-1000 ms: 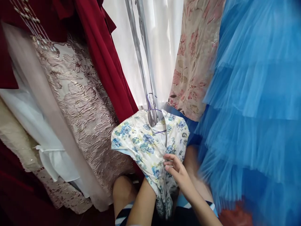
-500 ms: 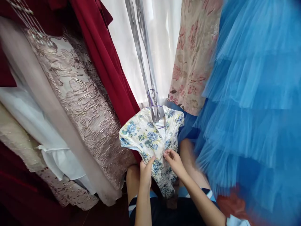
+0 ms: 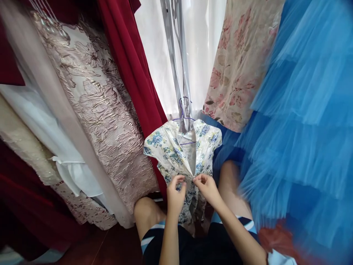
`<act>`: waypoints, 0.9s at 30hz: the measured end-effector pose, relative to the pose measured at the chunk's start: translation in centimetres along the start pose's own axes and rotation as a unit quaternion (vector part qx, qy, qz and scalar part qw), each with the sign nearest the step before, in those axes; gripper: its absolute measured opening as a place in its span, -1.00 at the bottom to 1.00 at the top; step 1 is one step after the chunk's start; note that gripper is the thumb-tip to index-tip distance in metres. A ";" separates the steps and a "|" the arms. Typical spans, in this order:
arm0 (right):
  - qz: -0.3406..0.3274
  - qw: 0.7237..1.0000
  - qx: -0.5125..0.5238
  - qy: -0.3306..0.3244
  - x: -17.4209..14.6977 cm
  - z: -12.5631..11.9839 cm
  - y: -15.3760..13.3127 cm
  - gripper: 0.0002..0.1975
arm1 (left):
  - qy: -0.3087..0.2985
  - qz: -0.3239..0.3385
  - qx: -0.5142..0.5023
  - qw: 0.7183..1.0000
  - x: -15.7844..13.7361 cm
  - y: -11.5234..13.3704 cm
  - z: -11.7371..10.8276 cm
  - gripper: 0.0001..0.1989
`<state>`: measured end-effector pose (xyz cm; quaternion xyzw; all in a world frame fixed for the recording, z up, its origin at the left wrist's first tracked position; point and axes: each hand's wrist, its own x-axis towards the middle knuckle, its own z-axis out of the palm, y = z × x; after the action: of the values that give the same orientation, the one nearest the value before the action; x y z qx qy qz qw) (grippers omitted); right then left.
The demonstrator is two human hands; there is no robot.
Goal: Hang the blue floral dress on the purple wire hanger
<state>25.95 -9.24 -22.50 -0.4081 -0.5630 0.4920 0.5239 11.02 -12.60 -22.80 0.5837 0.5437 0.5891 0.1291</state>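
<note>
A white dress with blue flowers [image 3: 173, 156] is on a thin purple hanger [image 3: 182, 110] between my knees, its V-shaped front opening spread apart. With thumb and fingertips, my right hand [image 3: 206, 187] pinches the dress front at the bottom of that opening. My left hand [image 3: 176, 193] is just to the left, over the waist of the dress. Its fingers are bent and the thumb stands apart from them; nothing shows between them.
Left hang a dark red garment [image 3: 135, 70] and a pinkish brocade dress [image 3: 102, 114]. Right are a pink floral dress [image 3: 234, 73] and a layered blue tulle dress [image 3: 303, 110]. A metal stand [image 3: 171, 48] rises before a white curtain [image 3: 150, 40].
My left hand has let go of the dress front and its fingers have parted. The neckline is spread wider and the dress faces me more squarely. My right hand keeps its pinch.
</note>
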 end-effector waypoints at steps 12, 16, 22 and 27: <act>-0.004 0.999 -0.023 -0.038 -2.4 0.5 -1.5 -0.79 | -0.009 -0.028 0.007 1.000 -2.5 2.4 2.5 -0.94; -0.014 0.998 -0.041 -0.035 -3.5 0.5 -2.6 -0.76 | 0.016 -0.030 -0.012 0.999 -3.1 2.8 2.5 -0.95; 0.007 0.999 -0.004 -0.040 -4.1 0.5 -2.7 -0.79 | 0.045 0.018 0.000 0.999 -3.8 3.0 1.9 -0.93; 0.075 0.994 0.071 -0.043 -3.6 0.7 -2.9 -0.80 | 0.070 0.028 0.010 0.997 -4.3 3.0 2.0 -0.89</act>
<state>25.81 -13.40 -20.34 -0.3891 -0.5163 0.5856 0.4890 15.36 -16.14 -23.28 0.5568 0.5409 0.6267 0.0684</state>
